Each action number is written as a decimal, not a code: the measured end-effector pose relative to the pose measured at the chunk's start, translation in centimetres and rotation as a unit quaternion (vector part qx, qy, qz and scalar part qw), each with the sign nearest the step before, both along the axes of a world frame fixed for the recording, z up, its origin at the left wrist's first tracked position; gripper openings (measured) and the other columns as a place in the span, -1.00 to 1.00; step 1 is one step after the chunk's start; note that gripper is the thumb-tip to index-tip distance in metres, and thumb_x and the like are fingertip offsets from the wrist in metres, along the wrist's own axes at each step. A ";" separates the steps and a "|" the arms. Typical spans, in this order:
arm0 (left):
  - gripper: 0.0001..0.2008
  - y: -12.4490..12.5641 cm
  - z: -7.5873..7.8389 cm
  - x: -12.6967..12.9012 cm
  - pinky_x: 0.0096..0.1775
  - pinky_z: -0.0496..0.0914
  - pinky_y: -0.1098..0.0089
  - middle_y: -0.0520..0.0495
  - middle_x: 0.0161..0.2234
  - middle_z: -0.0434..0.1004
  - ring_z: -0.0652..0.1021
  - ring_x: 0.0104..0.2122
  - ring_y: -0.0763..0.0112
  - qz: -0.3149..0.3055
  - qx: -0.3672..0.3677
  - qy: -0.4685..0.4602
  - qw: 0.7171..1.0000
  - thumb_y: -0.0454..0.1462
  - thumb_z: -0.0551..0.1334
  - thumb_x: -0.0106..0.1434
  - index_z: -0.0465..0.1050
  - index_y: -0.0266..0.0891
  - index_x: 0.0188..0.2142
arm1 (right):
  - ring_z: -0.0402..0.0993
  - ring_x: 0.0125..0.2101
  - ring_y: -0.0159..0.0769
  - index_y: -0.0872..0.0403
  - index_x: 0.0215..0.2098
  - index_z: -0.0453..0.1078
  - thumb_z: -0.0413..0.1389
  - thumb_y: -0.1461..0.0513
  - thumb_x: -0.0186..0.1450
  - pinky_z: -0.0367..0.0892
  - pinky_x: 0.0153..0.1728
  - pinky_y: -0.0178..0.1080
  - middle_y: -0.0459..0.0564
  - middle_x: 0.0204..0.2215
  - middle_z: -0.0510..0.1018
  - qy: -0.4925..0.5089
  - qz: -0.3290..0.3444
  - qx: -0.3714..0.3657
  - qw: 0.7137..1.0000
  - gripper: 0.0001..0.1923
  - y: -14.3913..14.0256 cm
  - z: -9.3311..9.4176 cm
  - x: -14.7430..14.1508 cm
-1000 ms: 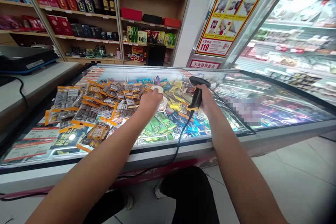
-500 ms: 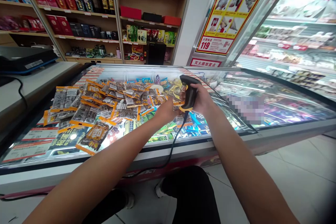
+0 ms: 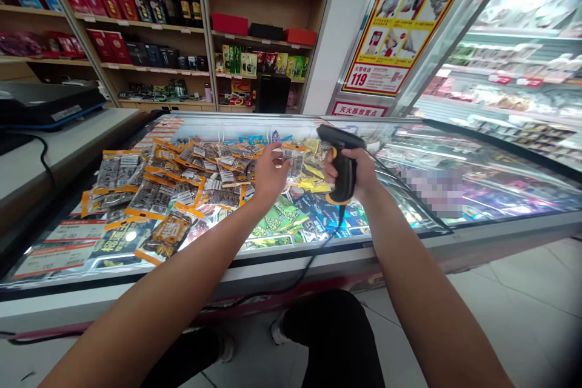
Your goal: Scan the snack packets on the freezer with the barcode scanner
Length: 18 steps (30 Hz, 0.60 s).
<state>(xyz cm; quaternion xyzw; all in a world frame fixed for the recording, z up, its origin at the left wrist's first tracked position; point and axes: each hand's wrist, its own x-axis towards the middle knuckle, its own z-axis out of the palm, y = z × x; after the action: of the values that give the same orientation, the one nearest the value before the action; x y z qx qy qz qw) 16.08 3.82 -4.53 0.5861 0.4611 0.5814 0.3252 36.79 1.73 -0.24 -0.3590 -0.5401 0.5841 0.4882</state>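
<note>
In my right hand point(image 3: 359, 170) is a black and yellow barcode scanner point(image 3: 344, 173), gripped by its handle with its head pointing left. A dark cord hangs from its base. My left hand point(image 3: 271, 176) pinches a small clear snack packet point(image 3: 295, 163) with an orange edge, showing its label side. The packet is held just left of the scanner. To the left of that hand, a pile of similar orange-edged snack packets point(image 3: 159, 194) lies spread on the glass top of the freezer point(image 3: 268, 257). One packet point(image 3: 169, 233) lies face up near the front.
Colourful frozen goods point(image 3: 282, 218) show through the glass. A counter point(image 3: 27, 157) with a black device point(image 3: 50, 103) stands at left. Shelves of bottles and boxes point(image 3: 150, 48) line the back. A lit display fridge point(image 3: 513, 79) is at right. The scanner cord point(image 3: 291, 285) crosses the freezer's front edge.
My left hand has moved up and left, bringing the packet into clear view. My right hand has shifted the scanner slightly right and turned its head more level.
</note>
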 end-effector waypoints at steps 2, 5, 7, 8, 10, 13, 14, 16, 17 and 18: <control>-0.62 0.1 0.2 -0.2 -0.10 0.52 0.33 -0.14 -0.11 0.63 0.63 -0.21 0.36 0.021 0.004 -0.011 1.000 -0.39 0.33 0.30 0.41 -0.25 0.09 | 0.23 -0.66 -0.27 -0.02 -0.36 0.29 0.21 -0.04 0.09 0.19 -0.60 -0.21 -0.12 -0.70 0.32 -0.046 0.074 -0.012 0.996 -0.67 -0.3 -0.1 -0.1; -0.65 0.2 0.5 -0.5 -0.04 0.52 0.29 -0.17 -0.06 0.62 0.62 -0.16 0.33 0.045 -0.004 -0.005 0.999 -0.40 0.33 0.30 0.41 -0.25 0.07 | 0.21 -0.67 -0.29 0.00 -0.36 0.32 0.22 -0.05 0.13 0.15 -0.58 -0.22 -0.12 -0.71 0.34 -0.085 0.124 -0.013 0.989 -0.66 -0.6 -0.5 -0.1; -0.65 0.2 0.6 -0.6 -0.01 0.52 0.27 -0.19 -0.05 0.62 0.62 -0.14 0.30 0.047 -0.011 -0.001 0.999 -0.40 0.33 0.31 0.40 -0.27 0.08 | 0.21 -0.67 -0.29 0.00 -0.35 0.33 0.21 -0.05 0.15 0.14 -0.59 -0.23 -0.12 -0.71 0.35 -0.087 0.130 -0.006 0.988 -0.67 -0.5 -0.7 0.0; -0.65 0.2 0.7 -0.6 0.00 0.52 0.26 -0.19 -0.05 0.62 0.62 -0.14 0.30 0.042 -0.011 -0.001 0.999 -0.40 0.32 0.32 0.40 -0.27 0.08 | 0.21 -0.67 -0.28 0.00 -0.35 0.33 0.20 -0.05 0.16 0.13 -0.59 -0.23 -0.12 -0.71 0.36 -0.087 0.133 -0.002 0.987 -0.68 -0.4 -0.8 0.1; -0.66 0.2 0.7 -0.6 0.00 0.53 0.26 -0.18 -0.07 0.62 0.63 -0.14 0.30 0.030 -0.010 -0.004 0.999 -0.41 0.30 0.33 0.40 -0.28 0.08 | 0.23 -0.67 -0.28 -0.01 -0.34 0.33 0.19 -0.03 0.18 0.12 -0.59 -0.23 -0.12 -0.71 0.37 -0.088 0.140 0.003 0.986 -0.71 -0.3 -1.0 0.3; -0.66 0.3 0.5 -0.5 0.00 0.53 0.26 -0.16 -0.07 0.63 0.64 -0.13 0.30 0.027 -0.010 0.001 1.000 -0.41 0.28 0.33 0.40 -0.25 0.08 | 0.23 -0.67 -0.28 -0.01 -0.34 0.34 0.18 -0.02 0.19 0.13 -0.59 -0.24 -0.12 -0.71 0.38 -0.092 0.146 0.008 0.985 -0.72 -0.2 -1.0 0.3; -0.66 0.3 0.4 -0.5 0.00 0.53 0.25 -0.16 -0.07 0.63 0.64 -0.12 0.29 0.031 -0.010 0.007 0.999 -0.41 0.29 0.33 0.40 -0.24 0.09 | 0.23 -0.67 -0.29 -0.01 -0.34 0.34 0.18 -0.02 0.18 0.14 -0.60 -0.24 -0.12 -0.72 0.38 -0.093 0.148 0.009 0.985 -0.72 -0.2 -1.0 0.3; -0.65 0.3 0.4 -0.5 0.00 0.53 0.25 -0.17 -0.06 0.63 0.64 -0.11 0.27 0.037 -0.005 0.022 0.999 -0.40 0.29 0.34 0.39 -0.24 0.10 | 0.23 -0.68 -0.29 0.00 -0.34 0.34 0.18 -0.03 0.17 0.15 -0.60 -0.25 -0.12 -0.72 0.37 -0.097 0.152 0.010 0.983 -0.70 -0.3 -1.0 0.2; -0.64 0.2 0.5 -0.5 -0.01 0.53 0.25 -0.18 -0.05 0.63 0.63 -0.11 0.27 0.039 -0.001 0.037 0.999 -0.39 0.28 0.35 0.38 -0.24 0.12 | 0.24 -0.67 -0.29 0.01 -0.33 0.34 0.19 -0.03 0.17 0.15 -0.60 -0.25 -0.12 -0.72 0.37 -0.099 0.155 0.008 0.983 -0.69 -0.3 -0.9 0.1; -0.62 0.1 0.6 -0.7 -0.01 0.53 0.25 -0.20 -0.05 0.62 0.63 -0.11 0.25 0.042 0.005 0.064 0.997 -0.38 0.26 0.37 0.37 -0.25 0.16 | 0.24 -0.67 -0.29 0.01 -0.32 0.34 0.19 -0.03 0.16 0.16 -0.59 -0.26 -0.12 -0.72 0.36 -0.098 0.154 0.006 0.983 -0.68 -0.3 -0.9 0.0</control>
<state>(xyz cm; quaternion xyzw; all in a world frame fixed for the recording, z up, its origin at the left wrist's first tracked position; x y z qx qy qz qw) 15.41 3.93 -3.96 0.6037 0.5027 0.5580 0.2674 36.80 1.42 -1.13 -0.3240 -0.6375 0.6112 0.3392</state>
